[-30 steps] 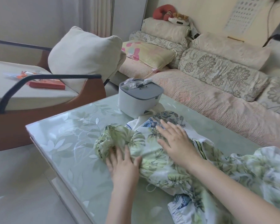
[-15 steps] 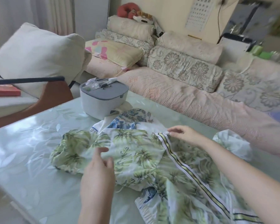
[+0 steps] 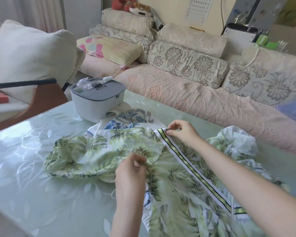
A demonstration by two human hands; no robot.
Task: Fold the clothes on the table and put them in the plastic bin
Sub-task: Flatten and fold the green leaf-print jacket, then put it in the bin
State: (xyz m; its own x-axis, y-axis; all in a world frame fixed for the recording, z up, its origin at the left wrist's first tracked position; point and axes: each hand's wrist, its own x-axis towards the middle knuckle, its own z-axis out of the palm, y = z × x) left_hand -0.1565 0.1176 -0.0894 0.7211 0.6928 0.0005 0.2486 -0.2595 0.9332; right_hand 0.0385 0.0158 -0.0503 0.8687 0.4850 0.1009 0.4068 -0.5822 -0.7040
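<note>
Pinching the end of the striped trim [image 3: 191, 166] in my right hand [image 3: 184, 134] and the bunched leaf-print garment [image 3: 120, 147] in my left hand [image 3: 130, 173], fingers [image 3: 173, 133] closed on cloth lying crumpled on the bench [image 3: 32, 151], I'd pull both apart, flattening before folding.

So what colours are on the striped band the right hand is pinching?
The band is white with a yellow-green stripe edged black; head view.

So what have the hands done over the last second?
Both stopped pressing flat on the leaf-print clothes. The right hand moved to the far end of the striped band and now pinches it; the left hand pinches the fabric nearer the person. The lidded box stayed beside the clothes.
</note>
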